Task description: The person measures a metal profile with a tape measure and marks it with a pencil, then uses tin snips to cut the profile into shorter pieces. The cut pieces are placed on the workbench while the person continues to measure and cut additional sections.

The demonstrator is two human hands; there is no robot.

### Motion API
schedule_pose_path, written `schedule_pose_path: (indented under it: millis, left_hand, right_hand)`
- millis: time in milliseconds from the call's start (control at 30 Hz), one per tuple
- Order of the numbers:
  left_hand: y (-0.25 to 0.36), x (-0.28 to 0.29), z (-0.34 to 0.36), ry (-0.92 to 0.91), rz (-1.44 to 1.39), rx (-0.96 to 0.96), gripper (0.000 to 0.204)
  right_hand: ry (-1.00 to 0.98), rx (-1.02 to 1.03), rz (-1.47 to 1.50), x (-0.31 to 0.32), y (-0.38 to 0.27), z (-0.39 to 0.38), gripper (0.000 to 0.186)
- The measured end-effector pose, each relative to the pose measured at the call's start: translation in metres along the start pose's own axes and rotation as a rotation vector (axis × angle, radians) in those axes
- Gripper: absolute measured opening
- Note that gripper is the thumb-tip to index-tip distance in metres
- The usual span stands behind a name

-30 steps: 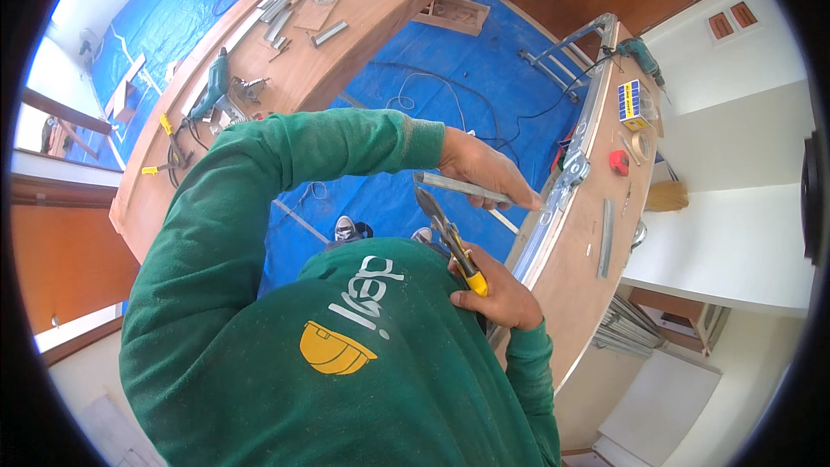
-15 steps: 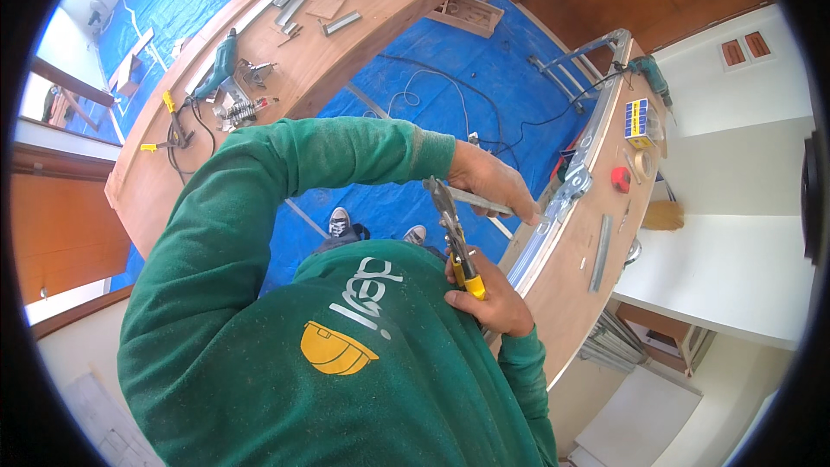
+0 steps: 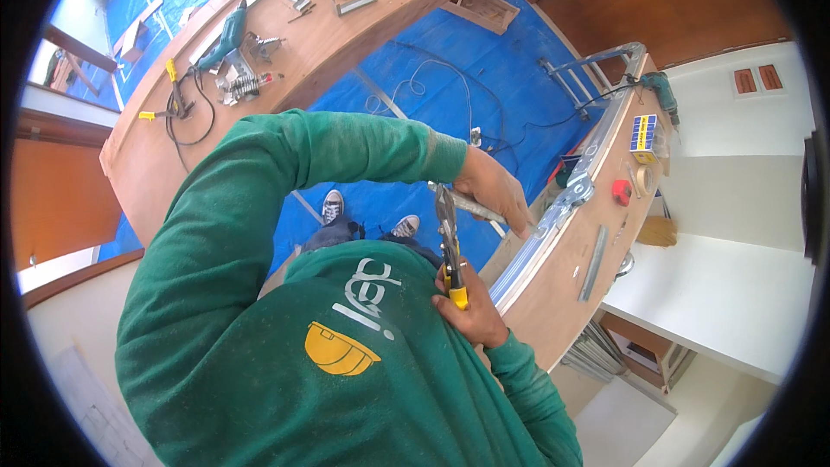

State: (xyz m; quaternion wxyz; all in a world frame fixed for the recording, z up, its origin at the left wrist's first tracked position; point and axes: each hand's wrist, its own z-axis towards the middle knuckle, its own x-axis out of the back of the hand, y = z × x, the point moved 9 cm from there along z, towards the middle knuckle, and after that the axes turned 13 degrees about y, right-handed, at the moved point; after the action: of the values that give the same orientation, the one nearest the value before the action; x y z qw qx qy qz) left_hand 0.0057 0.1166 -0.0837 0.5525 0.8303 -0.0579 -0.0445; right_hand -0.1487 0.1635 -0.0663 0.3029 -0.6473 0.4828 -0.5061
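Note:
My left hand (image 3: 494, 186) is closed on a narrow metal strip (image 3: 474, 207), which slants across in front of my body. In my right hand (image 3: 475, 316) are the handles of tin snips (image 3: 449, 238) with yellow grips, held close to my green sweatshirt. The snips point away from me, and their jaws meet the strip near its left end. Whether the blades are closed on the metal I cannot tell. My left fingertips are by the edge of the wooden plank on the right, next to a folded ladder hinge (image 3: 577, 193).
On the right plank lie a metal channel piece (image 3: 593, 263), a red tape measure (image 3: 621, 193), a tape roll (image 3: 642, 180), a box (image 3: 643, 138) and a green drill (image 3: 660, 93). The left worktop (image 3: 320, 56) carries another drill (image 3: 226, 36), clamps and metal offcuts. Cables cross the blue floor sheet (image 3: 415, 60).
The snips and my right hand have shifted slightly left, and the snips stand more upright. My left hand stays on the strip. The whole view has shifted a little.

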Motion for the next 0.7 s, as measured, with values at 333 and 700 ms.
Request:
schedule_pose_path:
  millis: [333,700]
  left_hand:
    - [-0.016,0.112,-0.04,0.433,-0.079,-0.016,0.086]
    - [-0.115,0.173,-0.114,1.284,-0.599,-0.231,0.096]
  right_hand:
    - [0.226,-0.112,0.288,0.043,0.003,-0.004,0.037]
    - [1.056,-0.545,-0.38,0.156,0.086,-0.146,0.094]
